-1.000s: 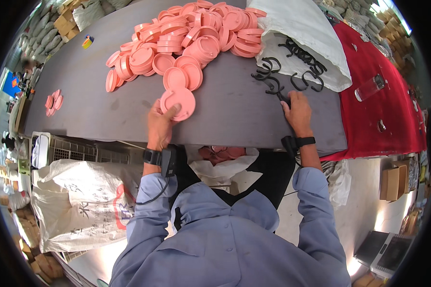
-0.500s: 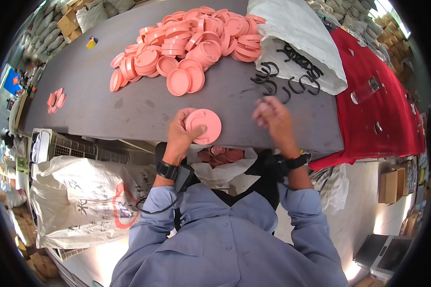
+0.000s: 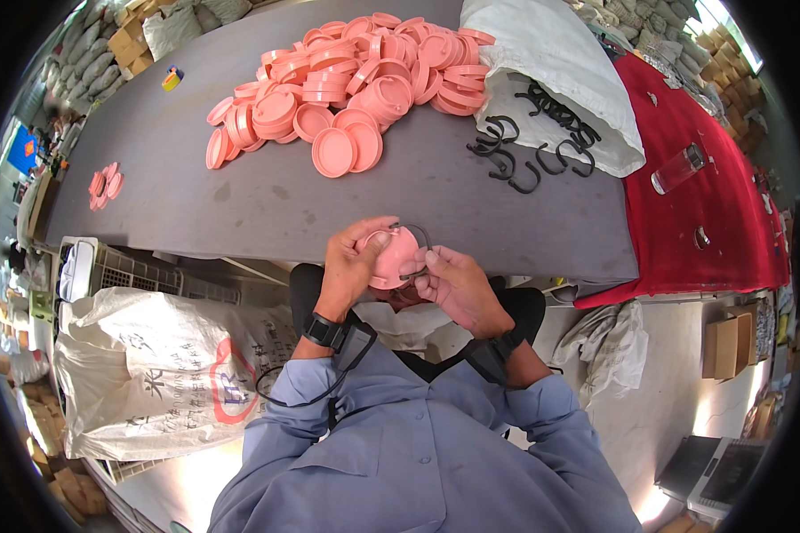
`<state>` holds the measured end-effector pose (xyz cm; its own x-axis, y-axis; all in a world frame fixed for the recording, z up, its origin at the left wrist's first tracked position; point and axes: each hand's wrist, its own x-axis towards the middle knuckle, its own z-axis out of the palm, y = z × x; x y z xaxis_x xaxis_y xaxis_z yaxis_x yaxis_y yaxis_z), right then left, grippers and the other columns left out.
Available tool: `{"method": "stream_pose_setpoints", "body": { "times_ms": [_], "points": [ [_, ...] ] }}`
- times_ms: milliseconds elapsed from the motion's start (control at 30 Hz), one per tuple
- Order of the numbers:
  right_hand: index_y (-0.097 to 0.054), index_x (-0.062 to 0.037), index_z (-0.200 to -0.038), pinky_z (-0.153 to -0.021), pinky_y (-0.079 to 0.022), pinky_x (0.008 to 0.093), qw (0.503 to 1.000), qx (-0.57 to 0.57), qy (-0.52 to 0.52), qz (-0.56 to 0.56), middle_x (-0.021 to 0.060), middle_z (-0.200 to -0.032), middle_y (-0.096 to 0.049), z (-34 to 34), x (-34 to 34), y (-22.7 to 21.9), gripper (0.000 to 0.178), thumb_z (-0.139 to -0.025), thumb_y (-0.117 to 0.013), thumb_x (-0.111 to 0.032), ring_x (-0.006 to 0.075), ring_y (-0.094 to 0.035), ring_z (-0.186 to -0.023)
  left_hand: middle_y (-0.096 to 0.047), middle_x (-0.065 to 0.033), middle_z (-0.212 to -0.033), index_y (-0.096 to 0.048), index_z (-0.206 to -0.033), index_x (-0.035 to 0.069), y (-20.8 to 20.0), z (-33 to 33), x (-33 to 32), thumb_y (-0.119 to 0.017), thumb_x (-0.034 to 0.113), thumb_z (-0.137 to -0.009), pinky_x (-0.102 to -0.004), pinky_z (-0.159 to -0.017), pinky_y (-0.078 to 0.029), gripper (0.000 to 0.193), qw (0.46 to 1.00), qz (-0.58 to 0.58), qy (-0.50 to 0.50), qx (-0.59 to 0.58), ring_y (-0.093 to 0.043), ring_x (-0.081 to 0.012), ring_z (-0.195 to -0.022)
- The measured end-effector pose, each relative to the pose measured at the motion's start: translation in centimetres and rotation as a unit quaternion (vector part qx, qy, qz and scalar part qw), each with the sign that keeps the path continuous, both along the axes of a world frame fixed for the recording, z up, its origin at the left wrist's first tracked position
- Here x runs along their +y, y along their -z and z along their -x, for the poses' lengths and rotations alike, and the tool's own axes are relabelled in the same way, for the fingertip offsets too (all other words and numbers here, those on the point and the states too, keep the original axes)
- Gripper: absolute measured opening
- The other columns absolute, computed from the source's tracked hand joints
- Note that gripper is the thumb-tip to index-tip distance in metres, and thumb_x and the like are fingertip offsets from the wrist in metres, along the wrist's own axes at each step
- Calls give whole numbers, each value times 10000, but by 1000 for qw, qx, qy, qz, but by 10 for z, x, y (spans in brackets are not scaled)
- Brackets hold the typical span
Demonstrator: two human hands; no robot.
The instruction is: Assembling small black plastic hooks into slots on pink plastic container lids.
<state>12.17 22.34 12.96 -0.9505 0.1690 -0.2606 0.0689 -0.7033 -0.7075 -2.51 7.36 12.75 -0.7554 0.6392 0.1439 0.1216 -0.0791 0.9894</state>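
Observation:
In front of my body, at the table's near edge, my left hand (image 3: 347,266) grips a round pink plastic lid (image 3: 389,262), thumb on top. Pinched in the fingers of my right hand (image 3: 462,289) is a thin black curved handle (image 3: 424,235), which arcs along the lid's right side. Its upper end is by the lid's far rim; whether either end sits in the lid I cannot tell. Beyond my hands lies a large heap of pink lids (image 3: 329,84). More black curved handles (image 3: 524,178) spill from a white woven sack (image 3: 551,53) at the far right.
The grey table (image 3: 213,195) carries a few small pink pieces (image 3: 105,186) and a yellow tape roll (image 3: 171,80) on its left. A red cloth (image 3: 684,222) with a clear glass (image 3: 676,171) lies right. Below the table are a white sack (image 3: 151,373) and a plastic crate (image 3: 138,271).
My right hand has come from near the loose black handles to the lid, now with a handle in its fingers. My left hand has shifted slightly toward me and right, tilting the lid.

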Motion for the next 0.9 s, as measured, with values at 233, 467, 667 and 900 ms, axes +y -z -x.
{"method": "stream_pose_setpoints", "body": {
  "times_ms": [233, 467, 667, 900],
  "points": [
    [-619, 11, -1201, -777, -550, 260, 1000, -6, 6, 21, 124, -1182, -695, -10, -7, -3, 239, -1094, -557, -193, 105, -631, -870, -743, -43, -1066, -757, -1207, 10, -7, -5, -4, -625, 71, -1027, -289, -890, -546, 231, 995, 47, -6, -88, -663, -129, -959],
    [-635, -8, -1100, -759, -572, 366, 711, 137, 121, -679, 137, -1090, -671, -7, -13, -14, 240, -882, -729, -38, 248, -687, -909, -739, -57, -1056, -756, -1180, -8, -14, -1, -5, -617, 71, -1025, -293, -855, -552, 223, 994, 24, -18, -102, -658, -133, -930],
    [-688, -30, -958, -734, -535, 416, 645, 208, 130, -723, 120, -983, -646, -1, -27, -3, 123, -843, -729, -30, 324, -637, -852, -724, -63, -1029, -748, -1158, -15, 4, -3, 0, -598, 24, -1023, -284, -851, -547, 206, 992, -7, -7, -123, -656, -138, -924],
    [-660, -29, -903, -705, -516, 424, 662, 198, 87, -718, 114, -914, -592, -3, -32, 2, 108, -815, -723, -25, 325, -619, -822, -735, -73, -1026, -723, -1163, -12, 4, -5, -4, -577, 36, -1036, -278, -753, -566, 199, 985, 35, 28, -167, -659, -122, -868]
  ]
}}
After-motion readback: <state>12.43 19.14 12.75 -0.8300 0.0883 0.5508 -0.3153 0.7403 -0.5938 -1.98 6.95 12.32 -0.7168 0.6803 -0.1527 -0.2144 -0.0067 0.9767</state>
